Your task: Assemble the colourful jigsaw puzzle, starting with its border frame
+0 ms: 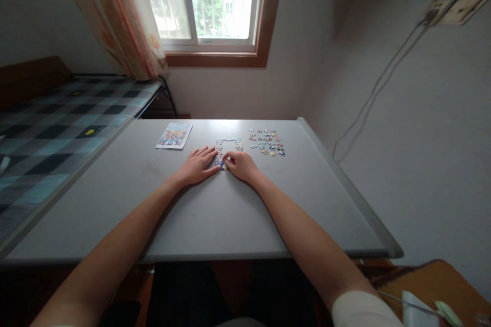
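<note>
A partly joined jigsaw puzzle (pixel 229 140) lies on the grey table (pixel 215 214), its border forming a frame around a bare middle. My left hand (pixel 197 165) rests flat with fingers spread, its fingertips touching the puzzle's left edge. Over the lower part of the puzzle, my right hand (pixel 241 163) has thumb and forefinger pinched together. Whatever lies between those fingertips is too small to make out. Loose puzzle pieces (pixel 266 139) are spread in rows to the right. A printed picture sheet (pixel 174 136) lies on the left.
A bed with a checked cover (pixel 76 107) stands left of the table. Behind are a window (pixel 203 0) and an orange curtain (pixel 115 15). A cable (pixel 378 82) hangs from a wall socket (pixel 456 9) on the right. A wooden stool (pixel 441 278) sits at lower right.
</note>
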